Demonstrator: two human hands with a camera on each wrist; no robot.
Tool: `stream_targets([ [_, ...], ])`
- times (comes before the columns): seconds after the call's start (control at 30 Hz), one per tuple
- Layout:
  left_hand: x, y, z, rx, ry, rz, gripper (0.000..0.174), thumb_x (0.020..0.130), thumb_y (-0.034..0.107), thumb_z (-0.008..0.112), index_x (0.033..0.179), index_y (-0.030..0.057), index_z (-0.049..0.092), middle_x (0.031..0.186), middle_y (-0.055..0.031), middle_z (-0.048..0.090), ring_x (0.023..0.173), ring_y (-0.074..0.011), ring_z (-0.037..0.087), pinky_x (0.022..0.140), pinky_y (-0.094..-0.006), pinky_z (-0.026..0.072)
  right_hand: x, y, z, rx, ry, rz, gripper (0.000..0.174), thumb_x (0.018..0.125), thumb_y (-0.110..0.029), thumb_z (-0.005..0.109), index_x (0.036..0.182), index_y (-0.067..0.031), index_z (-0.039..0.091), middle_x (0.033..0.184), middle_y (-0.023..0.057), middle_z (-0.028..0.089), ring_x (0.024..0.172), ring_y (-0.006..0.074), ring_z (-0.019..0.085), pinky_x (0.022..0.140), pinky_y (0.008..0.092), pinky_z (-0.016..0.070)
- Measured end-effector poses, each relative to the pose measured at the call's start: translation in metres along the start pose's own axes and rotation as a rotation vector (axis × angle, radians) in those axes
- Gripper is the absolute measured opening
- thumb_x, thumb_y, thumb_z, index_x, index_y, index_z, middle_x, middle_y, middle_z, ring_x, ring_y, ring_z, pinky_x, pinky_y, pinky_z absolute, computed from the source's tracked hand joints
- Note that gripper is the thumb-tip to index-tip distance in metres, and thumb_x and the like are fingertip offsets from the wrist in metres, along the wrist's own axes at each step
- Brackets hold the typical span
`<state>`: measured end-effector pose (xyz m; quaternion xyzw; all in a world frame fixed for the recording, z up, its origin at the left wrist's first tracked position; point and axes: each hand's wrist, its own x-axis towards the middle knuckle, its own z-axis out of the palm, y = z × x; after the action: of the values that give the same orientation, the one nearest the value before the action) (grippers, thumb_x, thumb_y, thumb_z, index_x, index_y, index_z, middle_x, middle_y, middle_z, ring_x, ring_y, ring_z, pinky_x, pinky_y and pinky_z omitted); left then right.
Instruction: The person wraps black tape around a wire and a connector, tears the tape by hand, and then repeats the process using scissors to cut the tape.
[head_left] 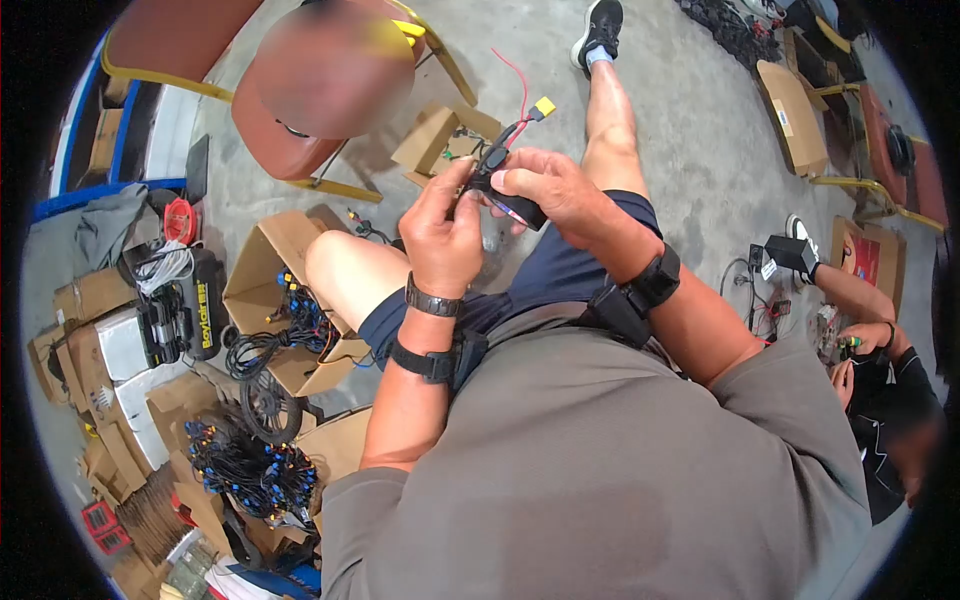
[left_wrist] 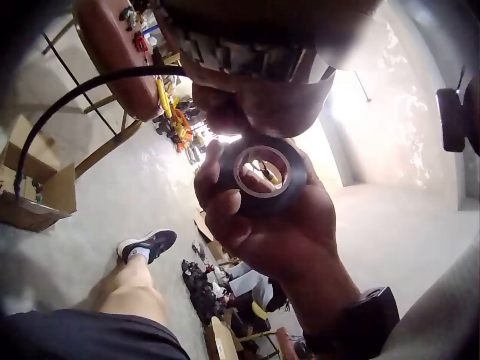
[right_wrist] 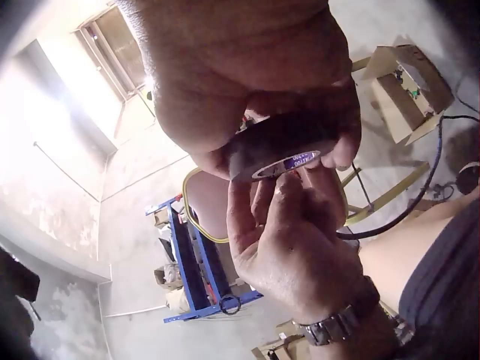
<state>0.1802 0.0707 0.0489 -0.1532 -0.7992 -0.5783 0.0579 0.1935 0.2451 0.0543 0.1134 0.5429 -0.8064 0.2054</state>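
My right hand (head_left: 560, 200) grips a roll of black electrical tape (head_left: 527, 212), thumb on top and fingers round its edge. In the left wrist view the roll (left_wrist: 296, 176) faces the camera, its round core showing. Close against it, my left hand (head_left: 445, 235) pinches a black cable (head_left: 493, 152) with thumb and fingertips; the pinched spot is partly hidden. A yellow connector (head_left: 542, 107) and a thin red wire (head_left: 522, 75) stick out beyond the hands. The right wrist view shows the left fingers touching the roll's underside, by its printed label (right_wrist: 300, 160).
An open box (head_left: 425, 145) of small parts stands on the floor ahead. By the left knee a carton (head_left: 270, 250) holds cables, with a heap of blue-tipped cables (head_left: 250, 470) nearer. A brown chair (head_left: 290, 150) stands ahead left. Another person's hand (head_left: 865, 338) works at the right.
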Motion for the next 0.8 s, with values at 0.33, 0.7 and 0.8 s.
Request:
stream_targets([
  [0.33,0.010,0.020,-0.001,-0.660,0.119,-0.474,0.041,0.083,-0.012,0.062,0.123,-0.0068,0.059,0.097,-0.0155,0.070,0.052,-0.0114,0.059,0.042,-0.0214,0.0427,0.008,0.011,-0.006,-0.148,0.008,-0.073,0.026,0.094,-0.022,0.061,0.106,0.0005,0.065,0.092,0.0039,0.067,0.083,0.0113,0.062,0.065,0.0278,0.0512],
  [0.7,0.014,0.011,0.001,-0.457,0.014,-0.597,0.037,0.083,-0.008,0.066,0.119,-0.0068,0.061,0.092,-0.0112,0.070,0.058,-0.0114,0.061,0.046,-0.0220,0.0458,0.015,0.029,-0.017,-0.417,0.059,-0.295,0.021,0.095,-0.013,0.058,0.108,0.0038,0.061,0.084,0.0002,0.061,0.077,0.0062,0.053,0.065,0.0251,0.0434],
  [0.8,0.018,0.005,0.004,-0.418,-0.047,-0.517,0.034,0.081,-0.006,0.069,0.115,-0.0063,0.064,0.088,-0.0073,0.069,0.063,-0.0089,0.060,0.050,-0.0218,0.0464,0.013,0.022,-0.021,-0.397,0.062,-0.380,0.027,0.090,-0.018,0.062,0.103,0.0053,0.064,0.085,0.0110,0.069,0.079,0.0156,0.063,0.072,0.0328,0.0511],
])
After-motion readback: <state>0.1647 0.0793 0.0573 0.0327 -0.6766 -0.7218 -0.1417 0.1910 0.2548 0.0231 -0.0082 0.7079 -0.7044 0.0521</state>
